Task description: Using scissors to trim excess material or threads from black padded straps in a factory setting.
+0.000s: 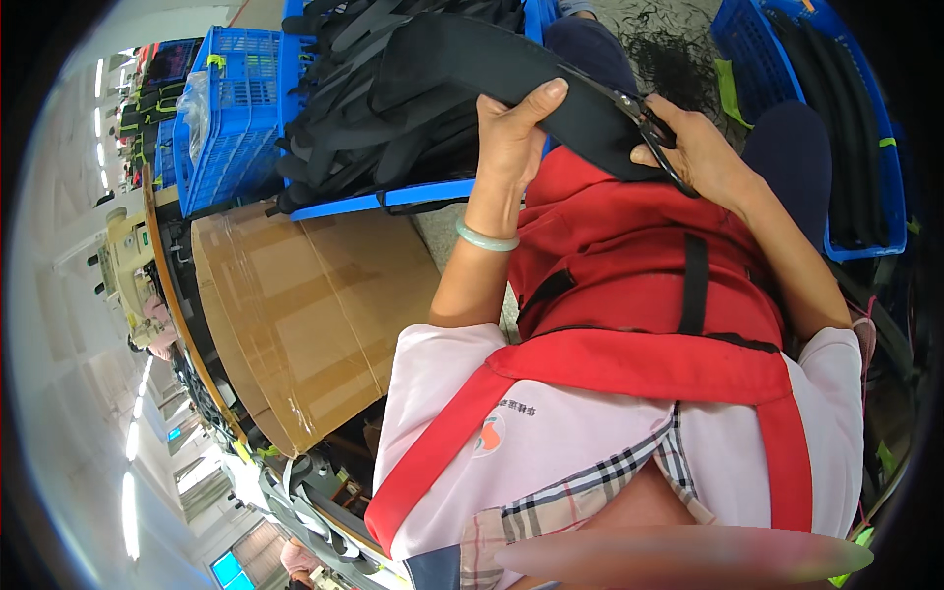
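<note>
A long, curved black padded fabric piece (462, 61) stretches over my lap, its far end lying above the blue crate. My left hand (513, 133) grips its near edge, thumb on top and the other fingers hidden underneath. My right hand (700, 155) is closed round the black handles of a pair of scissors (627, 104). The scissor blades lie along the upper edge of the fabric piece and point toward my left hand. Whether the blades are cutting at this instant cannot be made out. Beneath the piece, a red apron (619, 261) covers my lap.
A blue crate (379, 200) heaped with similar black pieces stands at the far left, beside another blue crate (236, 118). Cardboard (315, 305) lies nearer. To the right, a blue crate (865, 251) holds long black pieces. Black trimmings (674, 69) litter the floor.
</note>
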`<action>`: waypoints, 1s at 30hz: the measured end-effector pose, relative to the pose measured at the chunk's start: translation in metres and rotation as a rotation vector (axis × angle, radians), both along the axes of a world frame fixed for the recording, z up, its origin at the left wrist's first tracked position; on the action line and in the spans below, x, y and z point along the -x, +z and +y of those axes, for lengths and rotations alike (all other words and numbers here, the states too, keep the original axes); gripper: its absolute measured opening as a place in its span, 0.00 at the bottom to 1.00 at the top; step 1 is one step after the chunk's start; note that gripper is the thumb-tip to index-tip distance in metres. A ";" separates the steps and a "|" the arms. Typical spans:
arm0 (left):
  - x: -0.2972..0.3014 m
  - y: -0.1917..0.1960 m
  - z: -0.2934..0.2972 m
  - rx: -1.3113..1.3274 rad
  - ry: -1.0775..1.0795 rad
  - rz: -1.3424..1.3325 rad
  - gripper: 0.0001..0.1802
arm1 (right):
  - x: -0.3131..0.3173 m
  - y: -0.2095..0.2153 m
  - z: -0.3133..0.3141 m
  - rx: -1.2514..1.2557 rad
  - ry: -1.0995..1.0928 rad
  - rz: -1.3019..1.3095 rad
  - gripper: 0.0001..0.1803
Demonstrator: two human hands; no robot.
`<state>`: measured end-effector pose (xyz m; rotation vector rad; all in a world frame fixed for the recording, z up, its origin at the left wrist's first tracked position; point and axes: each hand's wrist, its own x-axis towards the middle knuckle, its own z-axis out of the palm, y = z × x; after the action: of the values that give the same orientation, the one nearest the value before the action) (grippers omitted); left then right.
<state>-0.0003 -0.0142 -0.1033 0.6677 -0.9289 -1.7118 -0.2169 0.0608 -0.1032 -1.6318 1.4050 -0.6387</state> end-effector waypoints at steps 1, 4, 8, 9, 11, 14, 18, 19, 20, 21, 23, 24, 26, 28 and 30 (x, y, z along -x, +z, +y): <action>0.001 0.000 0.000 0.014 -0.019 0.003 0.09 | 0.001 -0.001 -0.001 0.018 -0.006 -0.035 0.26; 0.000 -0.001 -0.001 0.017 -0.039 0.016 0.09 | 0.003 -0.004 -0.004 0.006 -0.001 -0.059 0.26; 0.005 -0.002 0.004 0.021 -0.049 -0.013 0.10 | -0.003 0.008 -0.002 -0.024 -0.029 -0.092 0.24; 0.006 -0.001 0.004 0.021 -0.049 -0.012 0.10 | -0.002 0.005 -0.003 -0.024 -0.030 -0.092 0.24; 0.007 0.001 0.004 0.001 -0.080 0.012 0.10 | -0.001 -0.004 -0.006 -0.004 -0.040 -0.174 0.24; 0.005 0.001 0.003 0.041 -0.064 -0.032 0.10 | 0.001 -0.007 -0.003 0.033 -0.032 -0.196 0.24; -0.006 0.019 -0.008 0.168 0.104 -0.068 0.09 | -0.001 -0.007 -0.003 0.081 -0.036 -0.153 0.24; -0.006 0.019 -0.008 0.168 0.102 -0.068 0.09 | -0.002 -0.008 -0.003 0.102 -0.044 -0.111 0.25; -0.006 0.019 -0.009 0.144 0.083 -0.061 0.09 | -0.003 -0.007 -0.004 0.125 -0.050 -0.069 0.25; -0.006 0.019 -0.009 0.119 0.063 -0.055 0.10 | -0.003 -0.006 -0.005 0.127 -0.050 -0.070 0.25; -0.007 0.019 -0.007 0.124 0.061 -0.045 0.10 | -0.005 -0.001 -0.007 0.062 -0.054 -0.050 0.27; -0.007 0.020 -0.006 0.127 0.060 -0.035 0.10 | -0.006 0.003 -0.007 0.062 -0.053 -0.053 0.27; -0.006 0.019 -0.006 0.137 0.042 -0.047 0.10 | -0.009 0.011 -0.006 0.102 -0.089 0.003 0.28; -0.004 0.020 -0.004 0.145 0.024 -0.056 0.09 | -0.012 0.015 -0.007 0.123 -0.098 -0.011 0.28; 0.000 0.024 -0.003 0.138 0.021 -0.005 0.09 | -0.011 0.012 -0.008 0.143 -0.110 -0.022 0.29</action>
<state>-0.0007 -0.0169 -0.0792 0.5888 -1.0292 -1.6121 -0.2059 0.0532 -0.0912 -1.6610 1.4698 -0.8356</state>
